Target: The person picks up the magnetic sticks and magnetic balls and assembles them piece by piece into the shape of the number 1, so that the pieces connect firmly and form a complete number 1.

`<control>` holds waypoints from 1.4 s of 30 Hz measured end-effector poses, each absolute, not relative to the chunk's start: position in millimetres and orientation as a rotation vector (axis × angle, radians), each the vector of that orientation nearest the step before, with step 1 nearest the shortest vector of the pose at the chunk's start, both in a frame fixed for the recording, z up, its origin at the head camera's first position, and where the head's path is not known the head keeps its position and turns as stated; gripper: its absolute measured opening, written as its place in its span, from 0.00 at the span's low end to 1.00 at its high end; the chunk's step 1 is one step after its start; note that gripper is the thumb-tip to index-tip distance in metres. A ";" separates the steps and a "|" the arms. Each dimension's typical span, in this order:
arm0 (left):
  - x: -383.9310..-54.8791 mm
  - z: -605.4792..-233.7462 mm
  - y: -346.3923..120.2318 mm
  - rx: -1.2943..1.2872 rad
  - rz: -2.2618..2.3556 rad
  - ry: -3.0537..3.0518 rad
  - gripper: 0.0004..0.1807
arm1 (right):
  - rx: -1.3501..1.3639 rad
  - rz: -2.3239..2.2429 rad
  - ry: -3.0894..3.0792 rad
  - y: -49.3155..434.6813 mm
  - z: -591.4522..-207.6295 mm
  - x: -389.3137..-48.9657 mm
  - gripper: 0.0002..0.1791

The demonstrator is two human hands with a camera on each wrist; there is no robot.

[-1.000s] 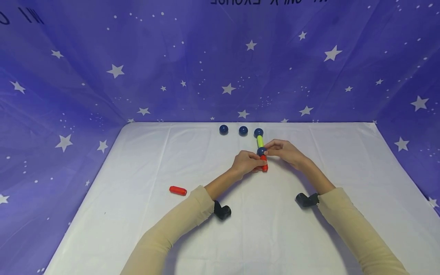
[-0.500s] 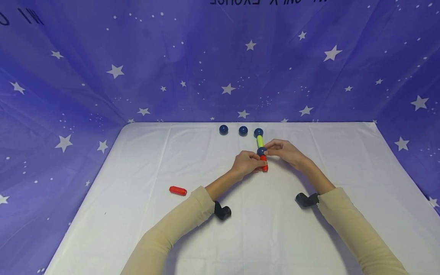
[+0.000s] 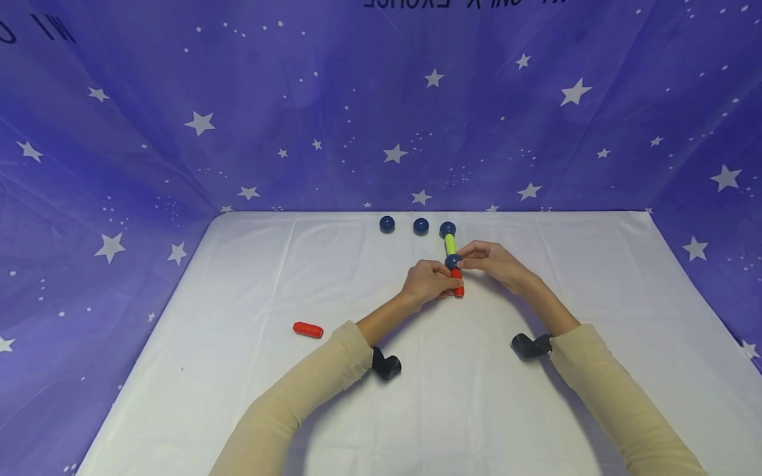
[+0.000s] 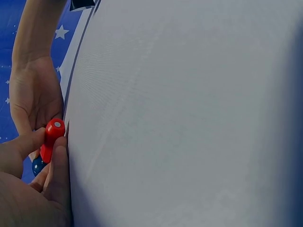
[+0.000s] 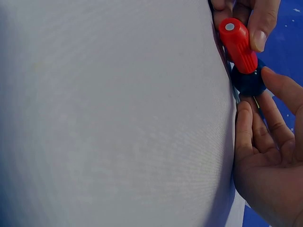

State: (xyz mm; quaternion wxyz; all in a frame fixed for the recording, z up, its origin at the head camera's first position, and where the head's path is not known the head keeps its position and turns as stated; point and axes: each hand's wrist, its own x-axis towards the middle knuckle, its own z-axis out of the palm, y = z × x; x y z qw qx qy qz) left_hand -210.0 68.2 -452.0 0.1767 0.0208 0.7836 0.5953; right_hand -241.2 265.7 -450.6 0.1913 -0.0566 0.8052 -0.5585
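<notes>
My left hand (image 3: 425, 283) pinches a red magnetic rod (image 5: 239, 45) between thumb and fingers; a pale round disc shows at its near end. The rod's far end meets a dark blue ball (image 5: 247, 84), which my right hand (image 3: 495, 263) holds between thumb and fingers. Beyond that ball a yellow-green rod (image 3: 450, 244) runs back to another blue ball (image 3: 448, 229), all in one line on the table. In the left wrist view, the red rod (image 4: 53, 135) partly covers the blue ball (image 4: 39, 166).
Two loose blue balls, a left one (image 3: 387, 225) and a right one (image 3: 421, 227), sit near the back edge of the white-covered table (image 3: 238, 277). A second red rod (image 3: 307, 330) lies at the left. Star-patterned purple cloth (image 3: 333, 119) rises behind.
</notes>
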 end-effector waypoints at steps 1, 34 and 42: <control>-210.4 -452.1 68.3 0.059 1.685 2.219 0.09 | -0.159 -1.567 2.263 265.7 -450.4 -241.3 0.24; -235.6 -451.4 36.6 0.200 1.713 2.528 0.19 | -0.132 -1.581 2.262 265.1 -453.9 -242.9 0.25; -250.5 -455.1 34.5 0.179 1.800 2.622 0.23 | -0.143 -1.604 2.248 265.6 -453.4 -241.7 0.23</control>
